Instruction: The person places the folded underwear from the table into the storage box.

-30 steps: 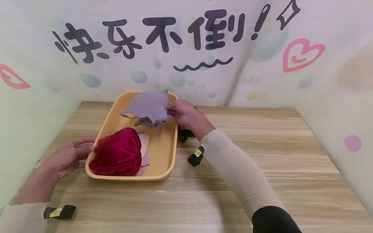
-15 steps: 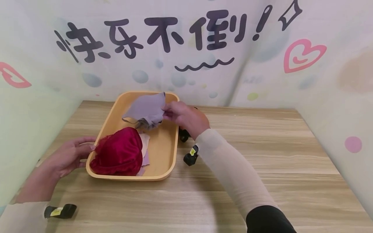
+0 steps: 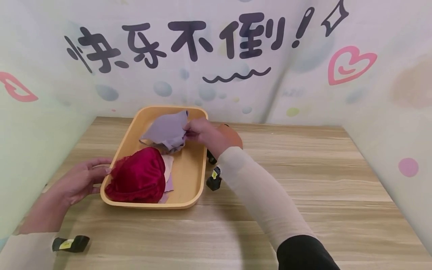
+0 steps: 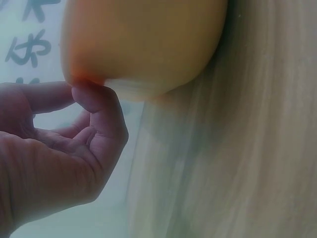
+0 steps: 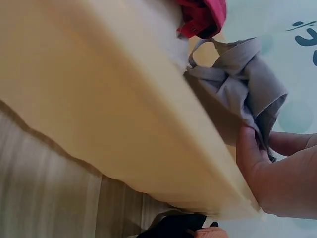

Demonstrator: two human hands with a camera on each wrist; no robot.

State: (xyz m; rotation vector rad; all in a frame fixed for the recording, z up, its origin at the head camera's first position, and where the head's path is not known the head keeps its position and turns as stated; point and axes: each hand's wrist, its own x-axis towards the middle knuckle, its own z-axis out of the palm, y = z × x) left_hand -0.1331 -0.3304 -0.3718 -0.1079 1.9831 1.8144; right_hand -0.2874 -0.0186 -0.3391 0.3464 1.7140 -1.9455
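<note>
A yellow-orange plastic tray (image 3: 201, 176) stands on the table at the left of the head view. My left hand (image 3: 80, 180) pinches its left rim between thumb and fingers, as the left wrist view also shows. My right hand (image 3: 208, 134) pinches one edge of a pair of grey-purple underpants (image 3: 166, 128) over the tray's far end. The cloth hangs partly bunched, and a leg opening shows in the right wrist view. At the near left inside the tray lies a dark red satin bra (image 3: 137, 178) with lace, partly covering pale pink and lilac cloth (image 3: 168, 174).
Behind my right wrist, beside the tray, sits a round orange-brown thing (image 3: 231, 135) with black parts (image 3: 212, 157). A printed fabric backdrop (image 3: 297, 97) rises along the table's back edge. Wood-grain table (image 3: 303, 180) extends to the right.
My right hand has moved left and slightly down with the underpants, deeper over the tray. More of the orange-brown thing now shows. My left hand stays on the rim.
</note>
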